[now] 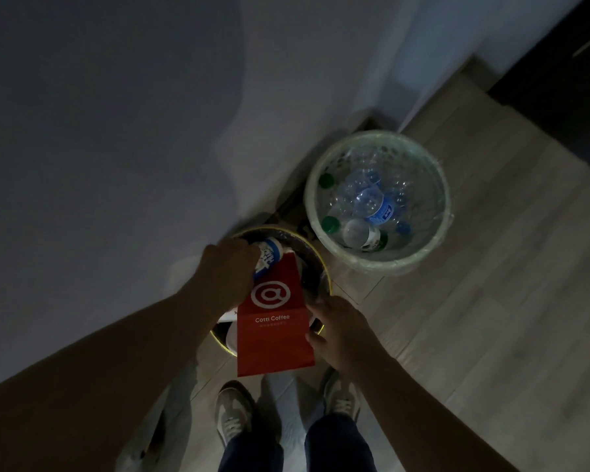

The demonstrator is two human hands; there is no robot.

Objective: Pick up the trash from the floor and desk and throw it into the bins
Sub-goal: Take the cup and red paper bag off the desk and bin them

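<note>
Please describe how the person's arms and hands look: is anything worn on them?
Both forearms are bare, with no sleeves in view. The left hand and right hand wear no gloves; I see no watch or ring, though the light is dim.

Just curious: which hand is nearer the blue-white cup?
Left. The left hand grips the cup; the right hand holds the red bag by its edge, apart from the cup.

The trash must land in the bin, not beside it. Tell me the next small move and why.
Likely release the cup from the left hand: that hand grips it right over the dark bin's opening, so it should drop in. The right hand pinches the red paper bag, which lies across the rim and can follow.
</note>
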